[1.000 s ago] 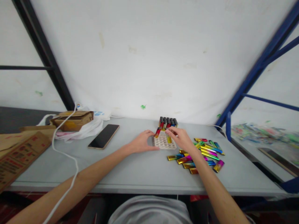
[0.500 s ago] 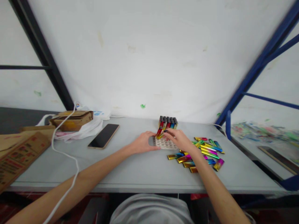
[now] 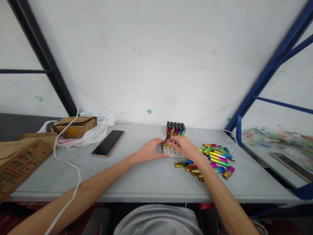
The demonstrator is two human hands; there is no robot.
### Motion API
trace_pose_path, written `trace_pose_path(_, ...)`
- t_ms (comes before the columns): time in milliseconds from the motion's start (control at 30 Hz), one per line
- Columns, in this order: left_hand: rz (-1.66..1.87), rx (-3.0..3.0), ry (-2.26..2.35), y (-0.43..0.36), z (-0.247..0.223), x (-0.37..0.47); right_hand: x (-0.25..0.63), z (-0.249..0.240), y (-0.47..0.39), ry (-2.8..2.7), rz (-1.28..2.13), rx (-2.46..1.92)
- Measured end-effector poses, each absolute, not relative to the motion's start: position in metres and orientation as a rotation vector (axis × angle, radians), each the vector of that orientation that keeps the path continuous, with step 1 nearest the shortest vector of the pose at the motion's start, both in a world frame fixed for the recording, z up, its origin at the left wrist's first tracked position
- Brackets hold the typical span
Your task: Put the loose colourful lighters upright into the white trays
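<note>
A small white tray [image 3: 174, 152] with rows of round holes lies on the table. My left hand [image 3: 152, 150] grips its left end, thumb at the near corner and fingertips at the far side. A few shiny lighters [image 3: 167, 140] in red and gold stand in the tray's far left part. My right hand [image 3: 187, 147] reaches over the tray from the right, fingers pinched at a gold lighter there; its fingertips partly hide it. Just behind stands a block of upright lighters [image 3: 176, 129] with black tops. A loose heap of metallic coloured lighters [image 3: 218, 156] lies beside my right forearm.
A phone [image 3: 108, 143] lies flat left of my left hand. Farther left are an opened cardboard box [image 3: 79, 126], a white plastic bag [image 3: 97, 135] and a larger carton [image 3: 24, 166]. A white cable [image 3: 79, 173] hangs across my left forearm. A blue metal frame [image 3: 264, 75] rises at the right.
My right hand has shifted slightly left and lower over the tray, and the lighter at its fingertips now stands more upright. The left hand keeps its place at the tray.
</note>
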State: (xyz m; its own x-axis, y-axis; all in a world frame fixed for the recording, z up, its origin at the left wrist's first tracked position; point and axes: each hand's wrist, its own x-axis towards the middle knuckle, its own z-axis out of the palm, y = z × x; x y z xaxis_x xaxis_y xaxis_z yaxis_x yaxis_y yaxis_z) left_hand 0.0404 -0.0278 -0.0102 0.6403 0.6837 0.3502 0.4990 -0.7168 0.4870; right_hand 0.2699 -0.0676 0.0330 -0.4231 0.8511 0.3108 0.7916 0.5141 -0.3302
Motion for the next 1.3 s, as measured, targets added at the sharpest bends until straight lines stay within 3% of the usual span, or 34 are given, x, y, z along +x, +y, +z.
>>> trace_pose_path(133, 0.725, 2.531, 0.916, -0.021, -0.012, 0.035, 0.289, 0.042, -0.069, -2.305, 0.342, -1.402)
trace_pose_path(300, 0.712, 2.557, 0.943, -0.009, -0.014, 0.022, 0.312, 0.055, -0.078, -2.460, 0.779, -1.327)
trace_pose_path(433, 0.714, 2.569, 1.012, -0.002, -0.013, 0.016, 0.307, 0.055, -0.085, -2.551, 0.876, -1.371)
trace_pose_path(600, 0.713, 2.581, 1.036, -0.002, -0.013, 0.017, 0.295, 0.048, -0.086, -2.588, 0.684, -1.511)
trace_pose_path(767, 0.704, 2.581, 1.028, -0.004, -0.011, 0.019, 0.289, 0.049, -0.079, -2.409, 0.682, -1.335)
trace_pose_path(1000, 0.715, 2.586, 0.998, -0.010, -0.010, 0.024, 0.277, 0.054, -0.074, -2.027, 0.282, -1.285)
trace_pose_path(1300, 0.722, 2.599, 0.973, -0.010, -0.011, 0.025, 0.279, 0.049, -0.069, -1.787, 0.187, -1.460)
